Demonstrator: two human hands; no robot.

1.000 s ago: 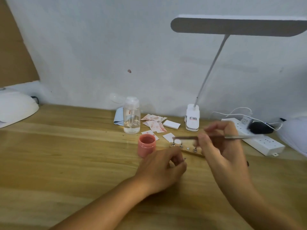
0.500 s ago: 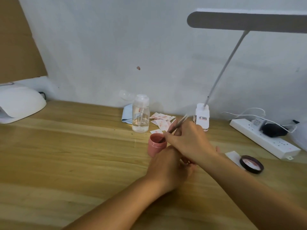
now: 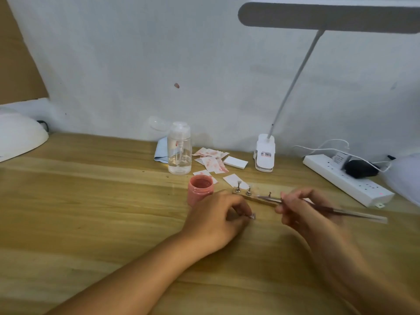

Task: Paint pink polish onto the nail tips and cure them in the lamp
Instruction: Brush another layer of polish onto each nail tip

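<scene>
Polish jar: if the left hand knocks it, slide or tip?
Jar looks short and broad, so it likely slides before tipping. Its mouth is open, so a tip would probably spill. Left hand lies close beside it.

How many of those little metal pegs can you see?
4 pegs: three upright on the wooden strip, one held by the left hand. The right hand may hide more.

A clear pump bottle (image 3: 179, 153) stands beside stained wipes (image 3: 210, 161), a desk lamp (image 3: 264, 155) and a power strip (image 3: 361, 186).
</scene>
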